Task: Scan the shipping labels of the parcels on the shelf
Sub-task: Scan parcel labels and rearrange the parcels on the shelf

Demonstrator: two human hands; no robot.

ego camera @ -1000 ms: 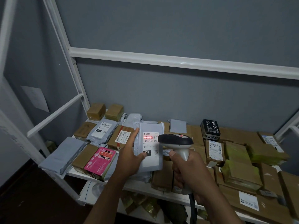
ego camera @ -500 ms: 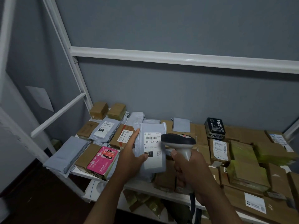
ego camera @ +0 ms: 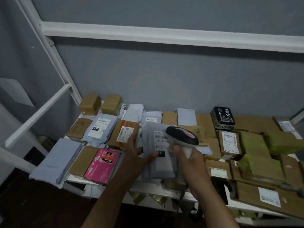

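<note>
**Q:** Grey wall behind, is that right? What stands against it?

**A:** Yes, a plain grey wall, and against it a white metal shelf (ego camera: pixel 115 182) crowded with parcels lying flat. I will place everything relative to the grey mailer bag (ego camera: pixel 158 163) in the middle of the shelf.

**Q:** What is on that bag?

**A:** A white shipping label (ego camera: pixel 162 143) with a barcode and the printed number 231. Part of the label is hidden by the scanner.

**Q:** Where are the hands?

**A:** The left hand (ego camera: pixel 137 156) lies on the bag's left edge, fingers spread, with the thumb pressing on the label near the black 231 box. The right hand (ego camera: pixel 189 159) is clenched round the handle of a barcode scanner (ego camera: pixel 181 135), whose dark head hovers over the label's upper right part. A small red light shows on top of the scanner head.

**Q:** And around the bag?

**A:** Just left of it sits a brown box with a white label (ego camera: pixel 124 134), and in front of that a pink box (ego camera: pixel 102 164). Further left lies another grey mailer (ego camera: pixel 56 159), hanging over the shelf edge. Behind and to the right stands a black packet with white characters (ego camera: pixel 223 117). Right of the bag, brown cardboard parcels (ego camera: pixel 259 162) overlap, some wrapped in yellowish tape.
</note>
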